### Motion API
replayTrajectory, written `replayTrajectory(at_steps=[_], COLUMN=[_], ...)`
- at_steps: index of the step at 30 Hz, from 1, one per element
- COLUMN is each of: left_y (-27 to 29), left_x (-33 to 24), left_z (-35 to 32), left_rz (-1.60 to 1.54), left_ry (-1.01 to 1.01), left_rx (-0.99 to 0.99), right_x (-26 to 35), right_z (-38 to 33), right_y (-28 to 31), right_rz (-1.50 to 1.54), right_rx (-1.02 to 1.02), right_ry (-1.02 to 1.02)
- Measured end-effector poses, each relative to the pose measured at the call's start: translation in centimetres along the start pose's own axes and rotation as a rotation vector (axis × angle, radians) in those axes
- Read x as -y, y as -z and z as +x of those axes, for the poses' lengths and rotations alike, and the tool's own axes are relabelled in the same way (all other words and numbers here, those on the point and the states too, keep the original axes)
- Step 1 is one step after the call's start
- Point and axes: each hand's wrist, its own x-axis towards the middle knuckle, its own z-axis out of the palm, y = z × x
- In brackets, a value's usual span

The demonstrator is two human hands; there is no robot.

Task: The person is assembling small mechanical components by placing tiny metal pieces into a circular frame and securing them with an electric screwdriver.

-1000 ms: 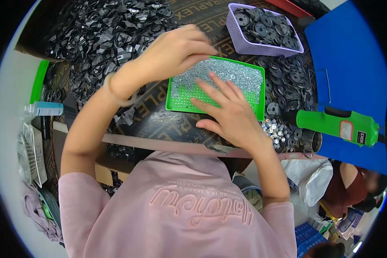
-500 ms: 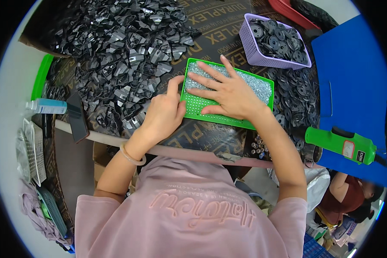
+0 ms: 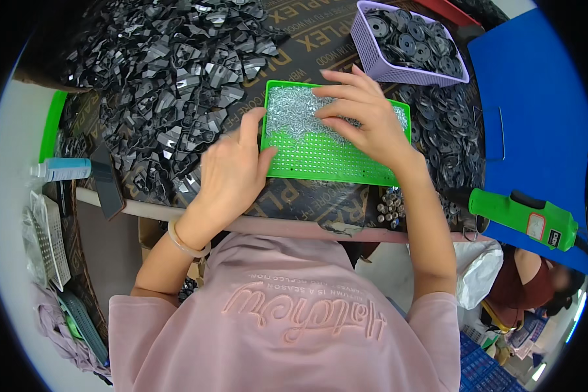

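A green perforated tray point(image 3: 326, 178) lies on the table before me, with many small silvery screws point(image 3: 293, 112) heaped along its far side. The holes of its near half are exposed. My left hand point(image 3: 232, 160) grips the tray's left edge, index finger at the far part of that side and thumb over the rim lower down. Above the screws at the tray's right half, my right hand point(image 3: 372, 121) is curved with its fingers apart; thumb and index tips come close together. I see nothing held in it, though screws directly under the palm are hidden.
Black angular plastic parts point(image 3: 170, 85) are piled at left. A purple basket point(image 3: 408, 78) of black discs stands far right, above loose black discs point(image 3: 441, 130). Small metal pieces point(image 3: 390, 208) lie by the tray's near right corner. A green electric screwdriver point(image 3: 522, 219), phone point(image 3: 108, 183) and bottle point(image 3: 68, 169) flank the table.
My right hand has gone from flat and spread over the screws to raised and curved, farther right. The left hand stays at the tray's edge. The whole view has shifted slightly.
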Motion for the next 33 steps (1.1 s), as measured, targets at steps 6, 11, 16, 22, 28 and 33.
replayTrajectory(at_steps=[6, 11, 16, 22, 28, 33], left_y=[-0.3, -1.4, 0.0, -0.5, -1.5, -4.6], left_x=[-0.6, 0.1, 1.2, 0.7, -1.8, -3.6], left_z=[3.1, 5.4, 6.6, 5.9, 6.3, 8.5], left_rz=[0.151, 0.368, 0.463, 0.412, 0.255, 0.230], left_ry=[-0.236, -0.316, -0.378, -0.379, -0.425, -0.498], left_rx=[-0.217, -0.132, -0.216, -0.064, -0.073, -0.094], right_x=[2.3, 2.1, 0.8, 1.4, 3.1, 3.5], right_z=[-4.1, -6.2, -6.3, -6.8, -7.7, -8.4], right_y=[1.8, 0.9, 0.9, 0.4, 1.8, 0.9], right_rz=[-0.163, -0.446, -0.626, -0.609, -0.550, -0.536], right_rx=[0.012, 0.037, -0.092, -0.068, -0.103, -0.189], right_ry=[-0.258, -0.352, -0.417, -0.513, -0.577, -0.684])
